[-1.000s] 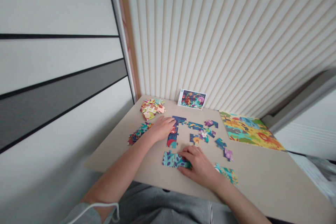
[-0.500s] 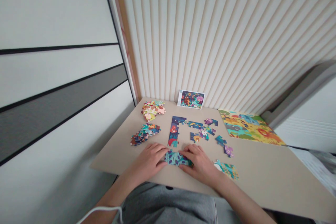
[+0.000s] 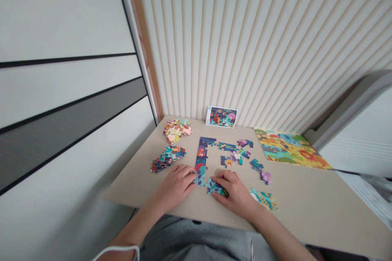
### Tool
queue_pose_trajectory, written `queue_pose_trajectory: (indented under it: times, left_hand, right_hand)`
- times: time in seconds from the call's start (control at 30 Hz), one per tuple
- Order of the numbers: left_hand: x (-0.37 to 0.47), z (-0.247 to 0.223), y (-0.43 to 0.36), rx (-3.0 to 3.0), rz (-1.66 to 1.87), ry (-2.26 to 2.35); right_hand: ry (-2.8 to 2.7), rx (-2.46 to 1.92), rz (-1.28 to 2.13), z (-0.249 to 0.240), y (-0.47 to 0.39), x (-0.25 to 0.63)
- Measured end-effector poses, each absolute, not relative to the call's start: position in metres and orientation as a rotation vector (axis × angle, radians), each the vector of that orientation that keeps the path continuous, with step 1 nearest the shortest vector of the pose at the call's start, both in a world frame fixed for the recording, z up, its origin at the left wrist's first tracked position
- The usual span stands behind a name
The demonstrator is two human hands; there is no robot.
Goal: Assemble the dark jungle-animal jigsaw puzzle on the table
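Note:
My left hand (image 3: 179, 182) is closed on a teal puzzle piece (image 3: 200, 178) at the lower end of the joined dark blue and red strip (image 3: 201, 153). To its right, my right hand (image 3: 232, 189) grips a teal piece with dark purple spots (image 3: 214, 186). A narrow gap separates these two teal pieces. Beyond my hands lie a blue piece with a yellow pattern (image 3: 227, 146), a blue piece with an orange shape (image 3: 227, 161) and several purple and teal pieces (image 3: 241, 155). A teal and yellow section (image 3: 266, 199) rests right of my right hand.
A picture card (image 3: 221, 117) leans at the table's back edge. Two piles are on the left, one pink and cream (image 3: 177, 130), one blue and brown (image 3: 168, 158). A yellow animal picture (image 3: 290, 148) lies at the right. The table's front edge (image 3: 211, 221) is near my body.
The teal pieces, together before, are now apart. My left hand's piece has moved up against the strip's lower end, while the spotted piece stays under my right hand.

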State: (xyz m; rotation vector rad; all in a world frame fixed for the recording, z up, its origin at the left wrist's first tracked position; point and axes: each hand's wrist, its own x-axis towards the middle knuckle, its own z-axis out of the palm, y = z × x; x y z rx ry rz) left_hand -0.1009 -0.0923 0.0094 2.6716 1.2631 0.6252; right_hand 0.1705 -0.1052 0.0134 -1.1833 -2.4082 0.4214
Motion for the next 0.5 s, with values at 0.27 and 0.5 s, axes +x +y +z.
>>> queue_pose_trajectory:
  times: [0.27,0.5]
  left_hand:
    - [-0.1033,0.0144,-0.0909,2.729,0.564,1.226]
    - [-0.1033,0.0154,-0.0918,2.761,0.539,1.215]
  right_hand:
    - [-2.414,-1.172,0.415,0.0131,-0.1051,0.1705]
    - [-2.41,-1.171,0.429,0.0167,-0.1061,0.1703]
